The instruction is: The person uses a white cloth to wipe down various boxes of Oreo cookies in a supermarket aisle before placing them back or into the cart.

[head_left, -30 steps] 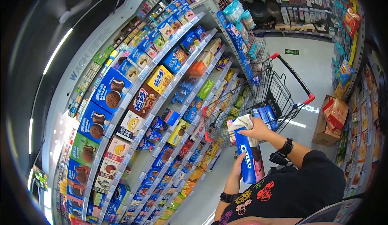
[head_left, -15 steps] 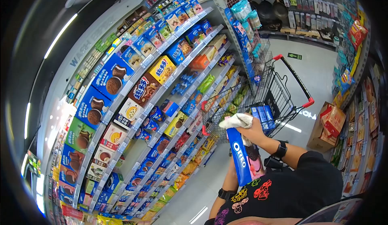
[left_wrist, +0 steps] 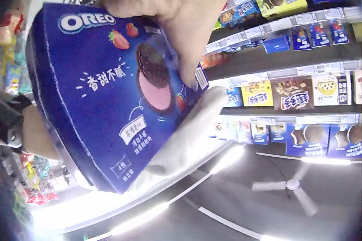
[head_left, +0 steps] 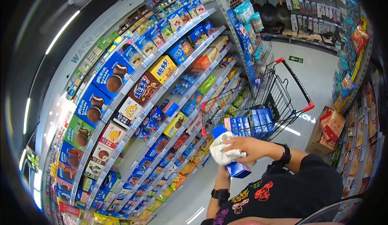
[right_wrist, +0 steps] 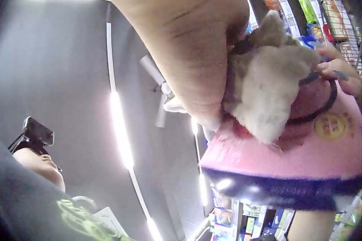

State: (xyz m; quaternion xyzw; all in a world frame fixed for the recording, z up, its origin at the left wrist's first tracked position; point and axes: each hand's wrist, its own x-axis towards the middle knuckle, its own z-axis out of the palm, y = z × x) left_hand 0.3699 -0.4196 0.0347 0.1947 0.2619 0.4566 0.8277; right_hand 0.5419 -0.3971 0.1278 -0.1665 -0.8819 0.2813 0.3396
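A blue Oreo box [head_left: 238, 170] is tilted in front of the person's chest, its middle hidden by a white cloth [head_left: 222, 149]. The right hand [head_left: 251, 147] grips the cloth against the box. Below, the left hand [head_left: 223, 170] is mostly covered. In the left wrist view the left hand [left_wrist: 169, 3] holds the box [left_wrist: 96, 94] by its edge, thumb and fingers round it. The right wrist view shows the right hand [right_wrist: 198, 43] with the bunched cloth [right_wrist: 266, 88] on the box's pink face [right_wrist: 260, 156]; left fingers [right_wrist: 339, 71] hold the far edge.
A shopping cart [head_left: 297, 79] with blue boxes [head_left: 260, 122] in it stands just beyond the hands. Long shelves [head_left: 161, 91] of biscuit packs run along the left. A cardboard carton [head_left: 323, 138] sits on the floor at the right, beside more shelves.
The box has turned and tilted, so its large Oreo lettering no longer shows in the head view. The right hand and cloth have moved from its top end down over its middle.
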